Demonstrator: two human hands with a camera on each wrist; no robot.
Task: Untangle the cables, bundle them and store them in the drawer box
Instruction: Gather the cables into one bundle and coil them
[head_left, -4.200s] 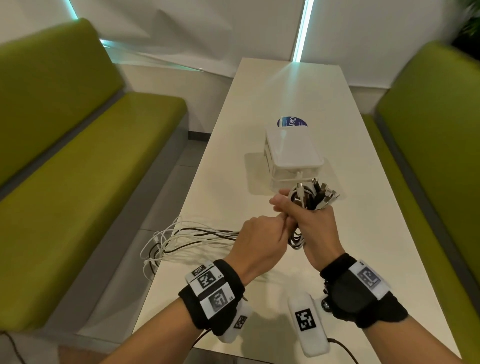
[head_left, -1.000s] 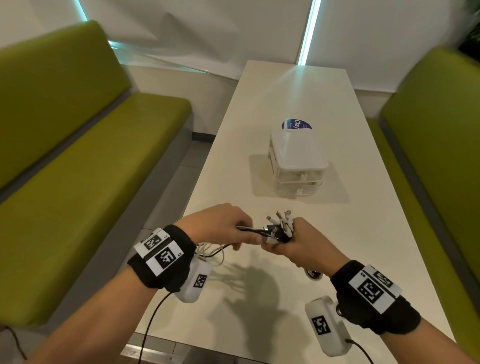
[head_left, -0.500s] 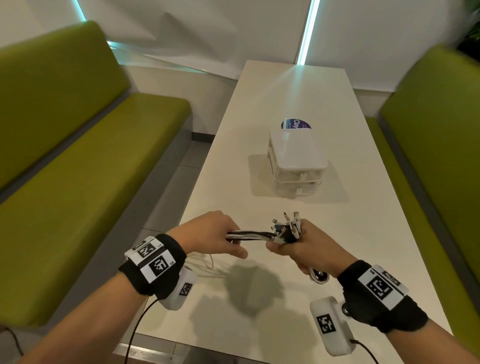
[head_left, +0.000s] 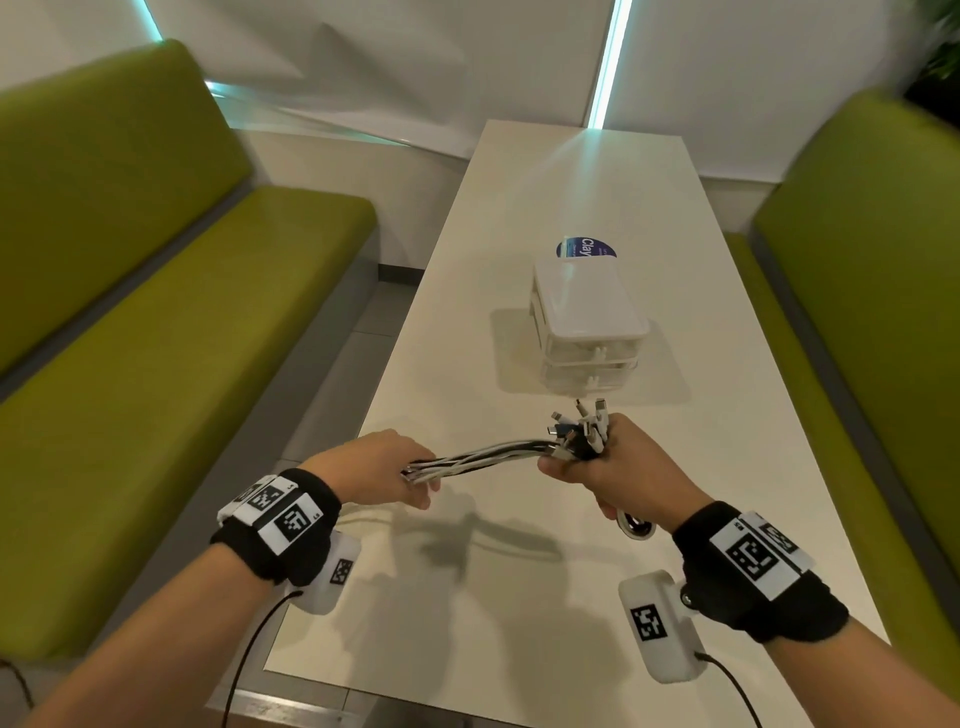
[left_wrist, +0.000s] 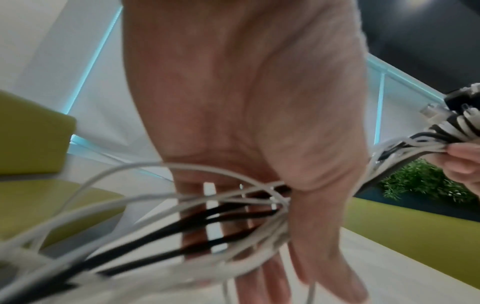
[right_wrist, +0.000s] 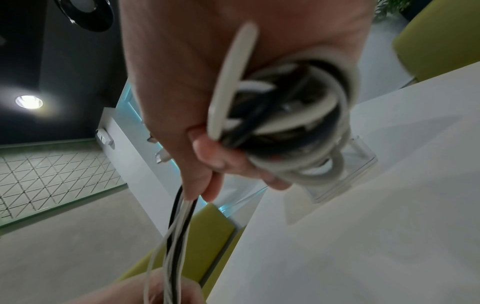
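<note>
A bunch of white and black cables (head_left: 480, 457) stretches between my two hands above the near half of the white table (head_left: 519, 597). My right hand (head_left: 608, 470) grips the coiled part, and several plugs (head_left: 582, 423) stick up from the fist. In the right wrist view the coil (right_wrist: 285, 123) loops under the curled fingers (right_wrist: 207, 156), and the free strands (right_wrist: 179, 226) run down to my left hand (right_wrist: 124, 294). My left hand (head_left: 410, 480) holds the strands (left_wrist: 207, 218) between thumb and fingers. The white drawer box (head_left: 589, 317) stands further back, both drawers closed.
A round blue sticker (head_left: 584, 248) lies on the table behind the box. Green benches run along the left side (head_left: 156, 338) and the right side (head_left: 857, 312). Slack cable trails below my left wrist towards the table's left edge (head_left: 363, 514).
My left hand has slid left along the strands, away from the right hand, so the stretch between them is longer. The right hand has kept its grip on the coil.
</note>
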